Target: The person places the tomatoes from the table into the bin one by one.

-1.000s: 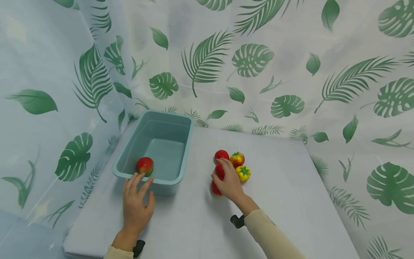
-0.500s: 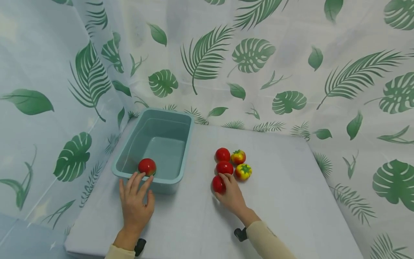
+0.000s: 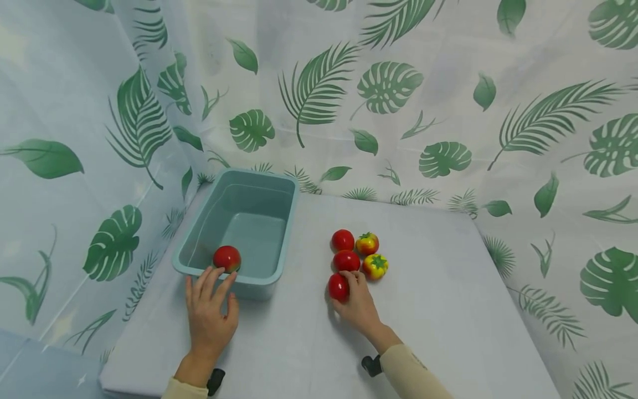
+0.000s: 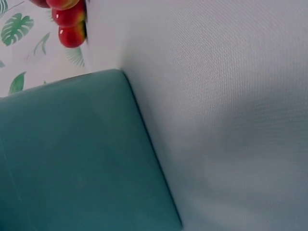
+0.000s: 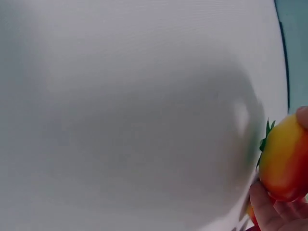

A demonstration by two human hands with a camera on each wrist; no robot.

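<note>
My right hand (image 3: 360,309) grips the nearest red tomato (image 3: 338,287) of a small group, fingers and thumb on its sides. In the right wrist view this tomato (image 5: 285,159) shows a yellow-orange side and a green leafy top. Just beyond it lie two more red tomatoes, the middle one (image 3: 346,260) and the far one (image 3: 343,240). Two yellow-red tomatoes (image 3: 375,266) sit to their right with green tops up. My left hand (image 3: 210,321) has its fingers extended at the near rim of a blue-green bin (image 3: 288,233). One red tomato (image 3: 227,259) lies inside the bin.
A white cloth-covered table (image 3: 428,310) carries everything. Behind and to the left hang white sheets (image 3: 319,33) with green leaf prints. The bin stands at the table's back left, its wall (image 4: 82,159) filling much of the left wrist view.
My right hand has drawn back toward me from above the red tomatoes and taken hold of the nearest one. The tomato in the bin has turned slightly. My left hand stays at the rim.
</note>
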